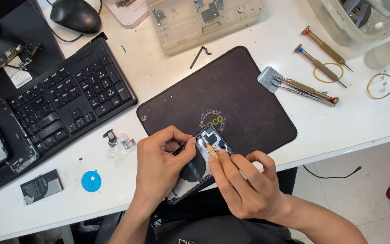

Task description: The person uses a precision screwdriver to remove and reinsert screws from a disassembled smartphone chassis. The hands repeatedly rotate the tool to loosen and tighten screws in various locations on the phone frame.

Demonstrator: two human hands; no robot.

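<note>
Both hands (204,174) around phone frame (199,165) (opened)

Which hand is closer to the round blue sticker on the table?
Left. The left hand grips the opened phone just right of the blue sticker. The right hand, holding a small screwdriver, sits farther right, beyond the phone.

a small clear plastic bag (123,145) of tiny parts lies on the white table (267,36) just below the black keyboard (71,101). a white rectangular label (21,78) with dark print sits at the keyboard's upper left. a round blue sticker (91,181) with a white centre lies near the table's front edge.
</note>
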